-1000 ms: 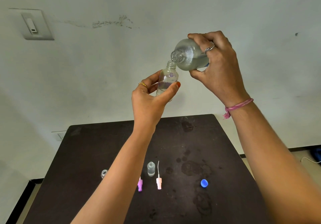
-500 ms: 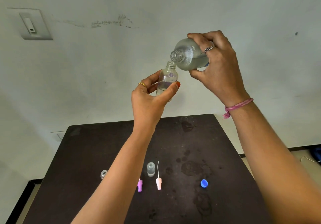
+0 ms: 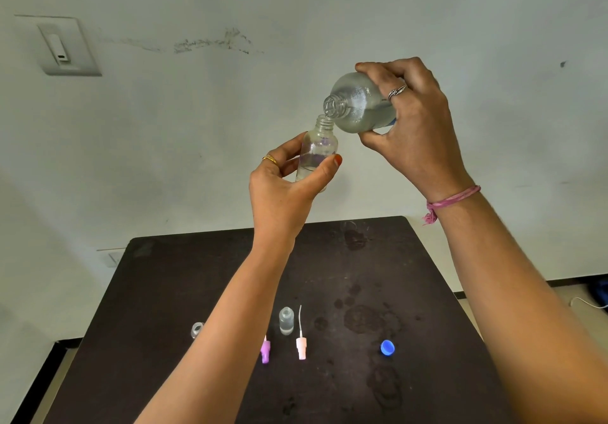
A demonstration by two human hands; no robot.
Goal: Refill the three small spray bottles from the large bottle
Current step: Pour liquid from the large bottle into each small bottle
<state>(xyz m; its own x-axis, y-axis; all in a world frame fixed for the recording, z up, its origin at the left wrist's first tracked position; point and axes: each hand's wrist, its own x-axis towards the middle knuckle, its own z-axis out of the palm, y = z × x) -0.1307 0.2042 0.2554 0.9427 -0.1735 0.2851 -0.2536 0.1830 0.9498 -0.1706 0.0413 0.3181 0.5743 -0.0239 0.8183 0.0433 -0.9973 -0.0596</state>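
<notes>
Left fingers: your left hand (image 3: 279, 193) curls round the small spray bottle (image 3: 316, 152), thumb across its near side, the other fingers wrapped behind it.
Right fingers: your right hand (image 3: 416, 124) grips the large bottle (image 3: 360, 104), fingers curled over the top of its body, thumb pressed beneath.
Small spray bottle: you hold it nearly upright, well above the table (image 3: 197, 275), uncapped, with some clear liquid in its lower part.
Large bottle: tipped on its side, open neck pointing down-left, its mouth just above the small bottle's mouth; whether they touch cannot be told.
Second small bottle (image 3: 286, 320): stands upright and uncapped on the table, far below the held bottle.
Pink spray head (image 3: 300, 348): lies on the table just right of that standing bottle, its tube pointing away from you.
Purple spray head (image 3: 265, 353): lies just left of the standing bottle, partly hidden by your left forearm.
Third small bottle (image 3: 196, 330): left of the standing bottle, beyond your forearm, only partly seen.
Blue cap (image 3: 387, 347): on the table, well to the right of the standing bottle.
Table surface: dark, with wet-looking marks between the standing bottle and the blue cap.
</notes>
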